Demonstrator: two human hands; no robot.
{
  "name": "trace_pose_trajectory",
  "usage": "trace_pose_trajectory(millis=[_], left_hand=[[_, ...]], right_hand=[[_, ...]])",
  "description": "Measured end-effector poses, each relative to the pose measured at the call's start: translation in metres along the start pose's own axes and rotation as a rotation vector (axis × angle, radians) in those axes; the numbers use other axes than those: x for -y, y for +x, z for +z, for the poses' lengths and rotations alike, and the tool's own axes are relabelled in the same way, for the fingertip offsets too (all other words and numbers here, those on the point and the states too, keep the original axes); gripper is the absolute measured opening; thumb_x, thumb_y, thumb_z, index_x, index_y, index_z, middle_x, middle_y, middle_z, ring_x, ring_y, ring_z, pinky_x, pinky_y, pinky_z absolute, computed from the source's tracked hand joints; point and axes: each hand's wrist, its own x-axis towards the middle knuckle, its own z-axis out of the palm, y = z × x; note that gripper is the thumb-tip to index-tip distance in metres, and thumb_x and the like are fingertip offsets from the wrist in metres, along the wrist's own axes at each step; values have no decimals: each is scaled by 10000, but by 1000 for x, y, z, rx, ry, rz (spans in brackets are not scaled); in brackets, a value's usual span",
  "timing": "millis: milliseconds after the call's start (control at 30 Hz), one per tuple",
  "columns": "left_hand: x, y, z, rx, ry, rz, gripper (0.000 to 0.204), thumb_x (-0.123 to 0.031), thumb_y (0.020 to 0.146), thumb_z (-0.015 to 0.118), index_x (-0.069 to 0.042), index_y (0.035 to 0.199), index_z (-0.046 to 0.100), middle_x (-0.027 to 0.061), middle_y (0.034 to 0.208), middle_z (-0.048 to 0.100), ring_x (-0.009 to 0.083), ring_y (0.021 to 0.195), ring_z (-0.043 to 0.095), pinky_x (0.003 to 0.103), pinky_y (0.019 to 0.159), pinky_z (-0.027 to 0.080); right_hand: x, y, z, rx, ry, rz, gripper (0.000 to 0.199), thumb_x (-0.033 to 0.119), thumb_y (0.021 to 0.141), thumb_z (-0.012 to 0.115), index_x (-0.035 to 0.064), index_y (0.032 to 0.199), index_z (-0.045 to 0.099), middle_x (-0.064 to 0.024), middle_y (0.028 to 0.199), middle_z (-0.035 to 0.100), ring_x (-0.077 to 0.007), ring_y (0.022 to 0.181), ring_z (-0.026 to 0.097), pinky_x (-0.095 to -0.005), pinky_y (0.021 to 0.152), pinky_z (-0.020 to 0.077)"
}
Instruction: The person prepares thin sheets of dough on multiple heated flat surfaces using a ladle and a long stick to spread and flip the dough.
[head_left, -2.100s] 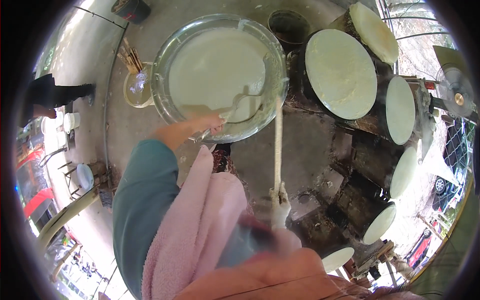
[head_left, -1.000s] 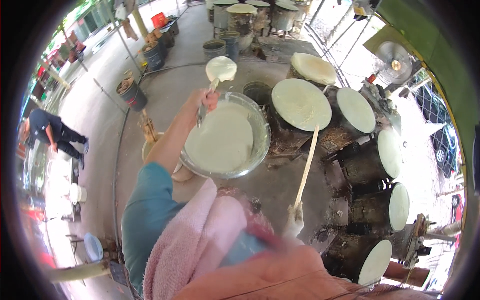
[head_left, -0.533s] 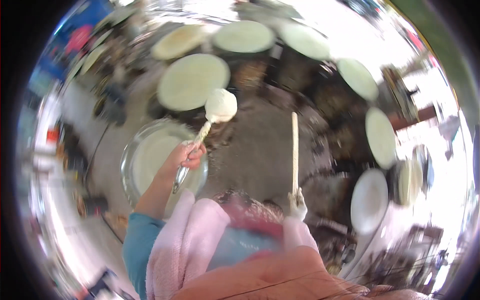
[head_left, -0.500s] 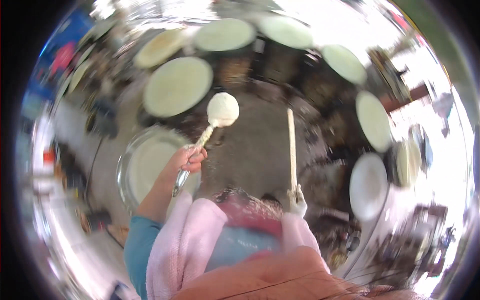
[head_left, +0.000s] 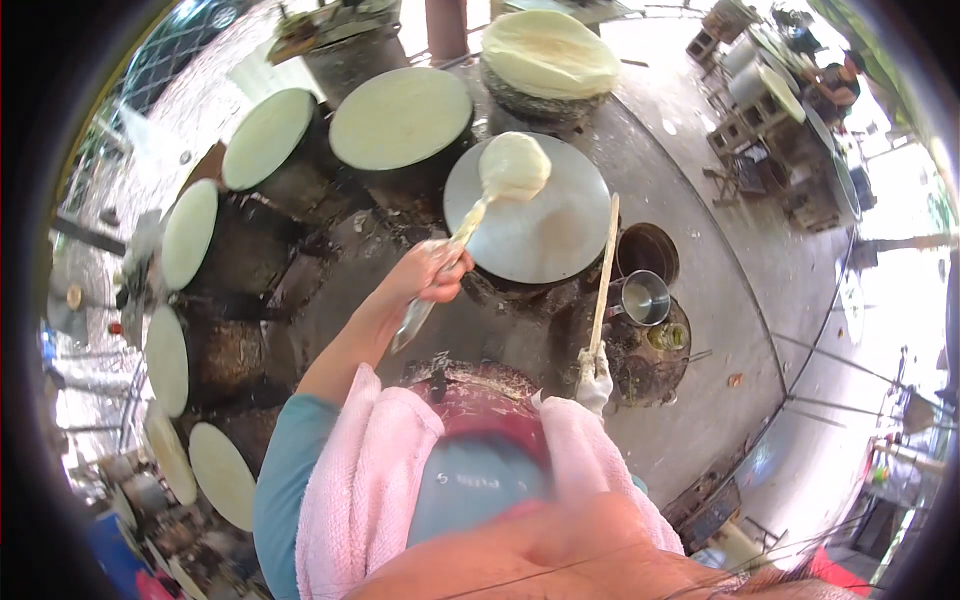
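My left hand (head_left: 432,272) is closed round the handle of a ladle (head_left: 515,167) coated in pale batter. The ladle's bowl is over the bare grey top of a round griddle (head_left: 590,235); whether they touch I cannot tell. My right hand (head_left: 594,385), in a white glove, grips a long flat wooden stick (head_left: 606,275). The stick points away from me, its far end by the griddle's right edge.
Several round griddles covered with pale sheets, one a griddle (head_left: 402,117), curve along the left. A stacked pale sheet pile (head_left: 550,55) stands beyond. A metal mug (head_left: 643,298) and a dark pot (head_left: 652,250) are at right. Another person (head_left: 832,88) is far right.
My view has swung to the right, from the batter basin and filled griddles to the bare griddle. The ladle has come over it. Both hands keep their holds.
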Motion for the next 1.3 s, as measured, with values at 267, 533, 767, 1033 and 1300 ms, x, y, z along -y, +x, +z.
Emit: trace_pose_trajectory(millis=[267, 533, 767, 1033, 1300], left_hand=[[55, 214, 20, -28, 244, 75, 244, -184, 927, 479, 16, 787, 494, 23, 574, 454, 97, 407, 404, 263, 386, 304], [63, 245, -52, -255, 1073, 371, 278, -197, 815, 588, 60, 900, 527, 267, 766, 593, 447, 760, 573, 459, 662, 456], [22, 208, -119, -240, 1040, 482, 325, -173, 849, 589, 55, 1058, 489, 254, 767, 601, 408, 715, 605, 437, 616, 470], [-3, 184, -155, -230, 933, 700, 141, -119, 904, 520, 16, 936, 549, 99, 674, 537, 180, 592, 509, 317, 566, 426], [-12, 149, -164, -337, 890, 501, 130, -127, 902, 545, 2, 913, 535, 62, 614, 488, 131, 547, 442, 294, 525, 396]], right_hand=[[43, 62, 78, -137, -356, -88, 475, 219, 902, 594, 37, 1317, 450, -158, 1176, 603, -117, 940, 602, -263, 825, 460], [-9, 70, 105, -301, 32, 45, 453, 266, 903, 598, 65, 1298, 502, -25, 906, 650, -88, 759, 574, -236, 714, 483], [18, 88, 171, -130, -69, 157, 394, 256, 860, 648, 130, 1226, 578, 21, 708, 551, -46, 553, 474, -202, 488, 396], [73, 88, 177, -52, 196, 528, 351, 300, 843, 653, 187, 1172, 608, 75, 562, 432, -38, 383, 360, -206, 336, 279], [36, 117, 130, -112, 7, 100, 373, 191, 861, 637, 102, 1218, 580, 80, 561, 423, -32, 378, 327, -215, 340, 276]])
